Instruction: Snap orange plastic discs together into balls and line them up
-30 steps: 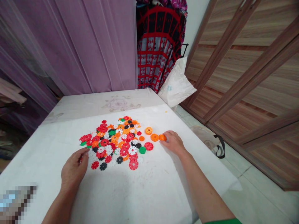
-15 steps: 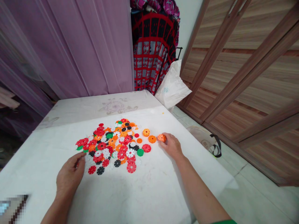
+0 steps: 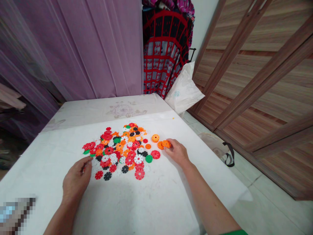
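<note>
Two hands (image 3: 75, 179) (image 3: 177, 151); one table (image 3: 146, 205); one white sack (image 3: 184, 90).

I record left hand (image 3: 74, 181) and right hand (image 3: 177, 151) bare, forearms uncovered; green sleeve hem (image 3: 232, 232) on the right arm.

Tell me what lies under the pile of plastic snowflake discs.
A white sheet lies under the disc pile. The part directly beneath is hidden, and so is whatever surface it covers.

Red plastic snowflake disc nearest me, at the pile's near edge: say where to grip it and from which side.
Pinch the red plastic snowflake disc by its notched rim, from the near right. Lying flat on the white sheet, only its edge likely offers a grip; other discs crowd the far side, the near side is bare.
</note>
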Tool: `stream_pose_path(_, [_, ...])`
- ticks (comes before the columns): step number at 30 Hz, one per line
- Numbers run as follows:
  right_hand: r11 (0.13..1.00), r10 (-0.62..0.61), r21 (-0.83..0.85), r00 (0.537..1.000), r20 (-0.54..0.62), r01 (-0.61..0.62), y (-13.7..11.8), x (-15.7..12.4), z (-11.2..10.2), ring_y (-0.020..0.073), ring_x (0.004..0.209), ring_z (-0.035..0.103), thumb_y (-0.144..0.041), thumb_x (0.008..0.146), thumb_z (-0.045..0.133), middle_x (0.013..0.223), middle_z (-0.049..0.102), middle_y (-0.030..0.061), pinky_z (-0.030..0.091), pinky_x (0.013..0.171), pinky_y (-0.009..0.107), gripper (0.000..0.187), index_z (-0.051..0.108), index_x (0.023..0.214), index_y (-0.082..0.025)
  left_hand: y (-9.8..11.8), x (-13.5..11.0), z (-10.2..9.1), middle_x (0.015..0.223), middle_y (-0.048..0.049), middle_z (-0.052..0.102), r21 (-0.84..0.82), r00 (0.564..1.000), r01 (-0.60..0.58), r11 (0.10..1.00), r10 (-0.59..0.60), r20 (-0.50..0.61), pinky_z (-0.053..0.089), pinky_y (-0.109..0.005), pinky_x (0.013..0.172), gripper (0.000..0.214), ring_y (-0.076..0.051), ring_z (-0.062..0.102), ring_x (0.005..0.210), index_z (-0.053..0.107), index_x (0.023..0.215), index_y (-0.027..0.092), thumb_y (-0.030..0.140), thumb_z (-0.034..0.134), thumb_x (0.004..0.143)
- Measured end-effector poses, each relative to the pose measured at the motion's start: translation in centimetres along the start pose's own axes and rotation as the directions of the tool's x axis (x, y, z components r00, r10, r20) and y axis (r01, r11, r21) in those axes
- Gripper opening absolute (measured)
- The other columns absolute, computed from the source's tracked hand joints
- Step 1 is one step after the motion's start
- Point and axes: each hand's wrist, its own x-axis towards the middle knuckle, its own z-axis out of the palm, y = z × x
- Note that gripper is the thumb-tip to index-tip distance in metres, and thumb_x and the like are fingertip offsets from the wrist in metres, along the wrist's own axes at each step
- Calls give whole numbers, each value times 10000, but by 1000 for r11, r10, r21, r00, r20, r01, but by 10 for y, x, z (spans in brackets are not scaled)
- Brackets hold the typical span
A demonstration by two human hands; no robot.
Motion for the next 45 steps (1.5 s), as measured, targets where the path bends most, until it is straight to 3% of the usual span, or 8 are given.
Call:
stream_pose_path(9, [1000,-14,15,999,44,13,-10,4,-5,171,801,610,-342,794,625,1030,658,27,450,747,291,304,660,1083,-255,-2,0,1,1025,-44,724,-8,1000,-6,1000,6,14,520,-310,762,346,-199,655,852,712,994,246,422,462,832])
stream_pose_path(26, [996,-7,88,998,62,2,-16,7,-7,180,909,632,-386,813,633,1092,654,33,469,815,301,318,659,1098,-249,3,-1,-2,1037,-47,728,19,1000,-8,1000,7,22,520,-315,785,346,-208,668,886,701,1003,241,415,448,842])
stream_pose_path(31, [998,-24,56,998,65,21,-17,9,-5,184,898,626,-414,818,633,1076,662,34,464,802,301,335,664,1118,-268,1,-1,0,1028,-45,729,16,1000,-10,1000,10,14,520,-313,762,339,-205,668,866,705,987,248,419,451,842])
stream_pose_path(37, [999,-28,-13,996,86,29,-19,8,-3,230,1025,610,-445,787,661,1164,650,72,451,867,333,526,603,1265,-234,-3,0,1,1025,-54,724,13,999,-45,999,45,9,522,-327,810,342,-213,661,883,708,1013,241,401,462,838])
stream_pose_path(45, [994,-29,-99,996,82,37,-31,11,-2,240,1013,595,-424,786,655,1119,675,78,425,876,342,490,628,1240,-240,-3,0,2,1014,-54,725,7,1000,-25,1000,25,5,523,-319,794,348,-207,664,865,712,1008,243,410,460,835])
